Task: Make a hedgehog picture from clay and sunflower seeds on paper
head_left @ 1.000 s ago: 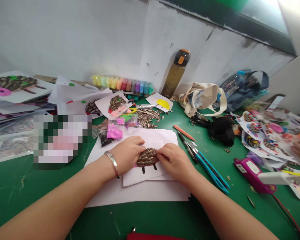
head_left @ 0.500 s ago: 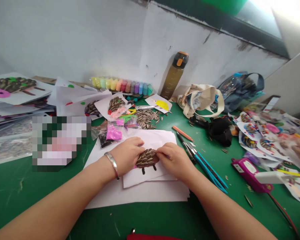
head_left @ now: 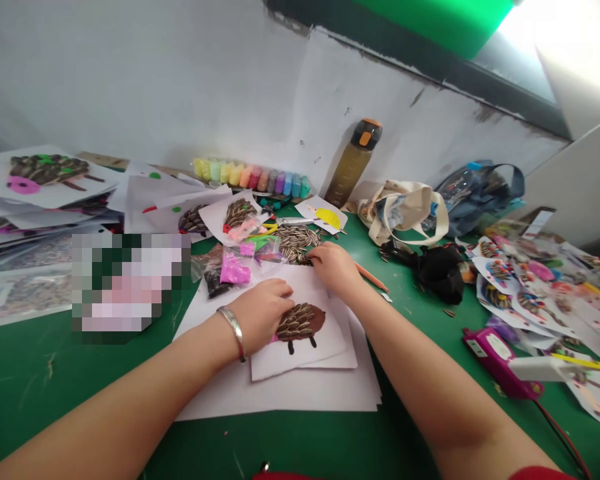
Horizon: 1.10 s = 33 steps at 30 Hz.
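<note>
Right hand [head_left: 334,268] is at seeds [head_left: 296,241] — perhaps touching (left hand [head_left: 264,313] on paper [head_left: 280,365]).

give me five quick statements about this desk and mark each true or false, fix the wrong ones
1. The left hand rests beside the seed figure on the paper. True.
2. The right hand lies on the seed figure. False: it is farther away, at the near edge of the loose seeds.
3. Seeds cover the figure from end to end. False: its right end is bare brown.
4. A bottle with an orange-topped lid stands near the wall. True.
5. The silver bracelet is on the right wrist. False: it is on the left wrist.
</note>
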Motion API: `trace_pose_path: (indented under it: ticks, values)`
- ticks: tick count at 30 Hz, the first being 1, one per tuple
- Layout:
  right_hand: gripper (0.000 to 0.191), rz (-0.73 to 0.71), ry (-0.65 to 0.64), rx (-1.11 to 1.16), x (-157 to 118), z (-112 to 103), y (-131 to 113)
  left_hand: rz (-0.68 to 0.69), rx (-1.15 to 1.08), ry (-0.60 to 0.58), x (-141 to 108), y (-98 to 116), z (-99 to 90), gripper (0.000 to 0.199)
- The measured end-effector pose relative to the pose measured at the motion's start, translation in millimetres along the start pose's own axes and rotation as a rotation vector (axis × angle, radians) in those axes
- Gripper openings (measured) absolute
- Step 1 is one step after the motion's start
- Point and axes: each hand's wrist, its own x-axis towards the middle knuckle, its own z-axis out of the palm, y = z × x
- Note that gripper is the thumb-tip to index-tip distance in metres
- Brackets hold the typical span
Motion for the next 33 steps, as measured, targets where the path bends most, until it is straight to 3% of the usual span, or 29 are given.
trace_pose_path:
  ticks: [5, 8, 11, 16, 26, 33]
  values:
    - [0.025, 0.052, 0.058, 0.002, -8, -4, 0, 0.002, 0.006, 0.002, 0, -2, 1.5, 0.023]
    - [0.026, 0.091, 0.098, 0.053, -38, -22, -4, 0.011, 0.012, 0.01, 0, -2, 1.7, 0.021]
    - [0.019, 0.045, 0.094, 0.359, -78, -37, -12, 0.011, 0.028, 0.015, 1, -1, 0.4, 0.021]
    - [0.019, 0.105, 0.011, 0.567, -120, -33, -25, -0.012, 0.043, -0.02, 2, 3, -2.5, 0.022]
    - [0.027, -0.011, -0.035, 0.545, -119, -25, -29, 0.0, 0.009, 0.018, 1, 3, -2.3, 0.024]
    - [0.024, -0.006, -0.011, 0.534, -119, -20, -27, -0.03, 0.028, -0.033, 2, 5, -4.4, 0.024]
